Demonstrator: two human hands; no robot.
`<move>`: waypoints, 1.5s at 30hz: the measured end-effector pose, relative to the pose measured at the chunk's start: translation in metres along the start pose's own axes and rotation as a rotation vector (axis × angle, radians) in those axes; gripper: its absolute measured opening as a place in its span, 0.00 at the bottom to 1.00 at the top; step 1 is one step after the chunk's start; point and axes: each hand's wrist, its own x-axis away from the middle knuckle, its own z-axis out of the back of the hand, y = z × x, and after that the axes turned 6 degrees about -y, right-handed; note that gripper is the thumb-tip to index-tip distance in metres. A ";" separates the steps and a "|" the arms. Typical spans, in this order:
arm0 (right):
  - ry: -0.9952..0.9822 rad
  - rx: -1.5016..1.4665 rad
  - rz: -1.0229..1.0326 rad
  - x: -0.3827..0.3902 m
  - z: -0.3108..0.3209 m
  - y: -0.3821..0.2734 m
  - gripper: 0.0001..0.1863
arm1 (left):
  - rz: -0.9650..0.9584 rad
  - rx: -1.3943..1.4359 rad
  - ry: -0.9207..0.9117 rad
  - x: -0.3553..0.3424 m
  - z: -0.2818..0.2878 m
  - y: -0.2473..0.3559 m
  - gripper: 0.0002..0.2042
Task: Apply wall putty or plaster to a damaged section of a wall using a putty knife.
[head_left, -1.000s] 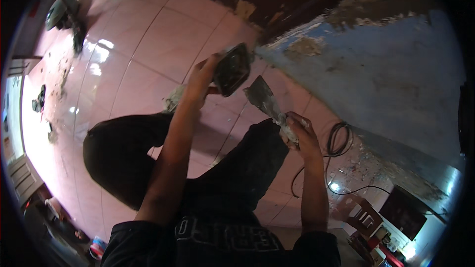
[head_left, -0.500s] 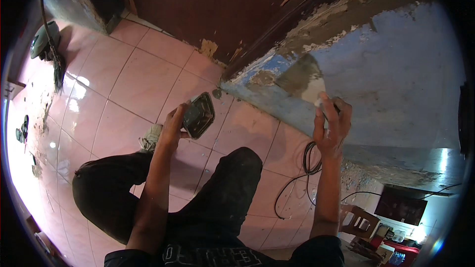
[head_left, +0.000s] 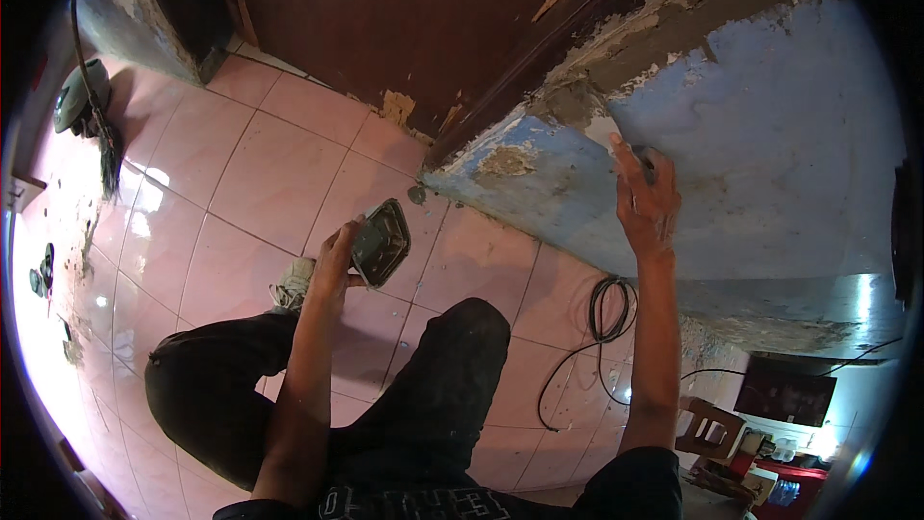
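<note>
My left hand [head_left: 334, 262] grips a shallow rectangular plastic container [head_left: 381, 243] with dark grey residue inside, held over the floor between my knee and the wall. My right hand [head_left: 647, 195] is closed on a putty knife [head_left: 591, 114], whose wide blade is against a rough grey-brown patched strip [head_left: 681, 24] on the blue wall [head_left: 770, 154], beside the brown wooden door panel [head_left: 366, 10] with chipped edges. Below that strip, the paint is flaked in a tan patch [head_left: 506, 160].
Pink floor tiles [head_left: 269, 173] lie under my bent legs and shoe [head_left: 294, 284]. A coiled black cable [head_left: 608, 313] is at right. A broom [head_left: 101, 125] and grey round object [head_left: 82, 91] stand far left. A screen [head_left: 784, 390], wooden chair [head_left: 703, 429] and clutter are at lower right.
My right hand has raised the putty knife from over the floor onto the wall, then higher along the patched strip. My left hand has moved down and left with the container.
</note>
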 end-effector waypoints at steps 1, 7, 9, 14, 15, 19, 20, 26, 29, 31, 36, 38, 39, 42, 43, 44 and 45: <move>-0.012 -0.008 -0.008 -0.003 0.002 -0.001 0.37 | 0.015 -0.017 0.020 0.001 0.000 0.002 0.33; -0.055 -0.022 -0.075 0.011 0.007 -0.008 0.39 | -0.001 -0.003 0.016 0.006 0.000 0.004 0.30; -0.048 -0.035 -0.096 0.024 0.013 -0.010 0.38 | -0.002 -0.009 0.010 0.005 0.003 0.003 0.30; -0.057 -0.072 -0.223 0.056 0.025 -0.005 0.36 | 0.019 -0.023 0.019 0.003 0.003 0.003 0.31; -0.059 -0.072 -0.226 0.056 0.022 -0.003 0.36 | -0.002 -0.033 0.013 0.003 0.003 0.003 0.31; 0.027 -0.079 -0.100 0.019 0.016 -0.022 0.36 | -0.047 -0.028 -0.012 0.006 0.003 -0.002 0.33; 0.041 -0.101 -0.083 0.012 0.013 -0.024 0.36 | -0.045 -0.033 -0.016 0.004 0.003 -0.003 0.33; -0.002 -0.072 -0.096 -0.003 -0.001 -0.040 0.36 | 0.021 -0.029 -0.030 0.001 -0.003 -0.004 0.32; -0.001 -0.102 -0.142 -0.006 0.002 -0.048 0.36 | 0.020 -0.033 -0.024 0.001 -0.002 -0.005 0.31; -0.003 -0.088 -0.137 -0.009 0.004 -0.052 0.36 | 0.002 -0.032 -0.029 0.001 -0.003 -0.005 0.31; -0.012 -0.078 -0.133 -0.009 0.014 -0.059 0.35 | 0.013 -0.015 -0.055 -0.003 0.001 -0.010 0.31; -0.032 -0.114 -0.185 -0.004 0.020 -0.061 0.34 | 0.012 0.000 -0.054 -0.006 0.002 -0.013 0.32; -0.033 -0.114 -0.184 -0.003 0.021 -0.061 0.34 | 0.034 -0.016 -0.050 -0.008 0.003 -0.013 0.32; -0.031 -0.114 -0.193 0.006 0.027 -0.054 0.35 | 0.062 -0.035 -0.052 -0.009 -0.006 -0.011 0.33; -0.036 -0.115 -0.200 0.008 0.027 -0.054 0.35 | 0.059 -0.042 -0.036 -0.007 -0.007 -0.008 0.33; -0.042 -0.117 -0.207 0.011 0.028 -0.053 0.35 | 0.060 -0.041 -0.033 -0.008 -0.005 -0.009 0.33; -0.043 -0.119 -0.205 0.014 0.028 -0.051 0.35 | 0.082 -0.055 -0.055 -0.010 0.000 -0.011 0.35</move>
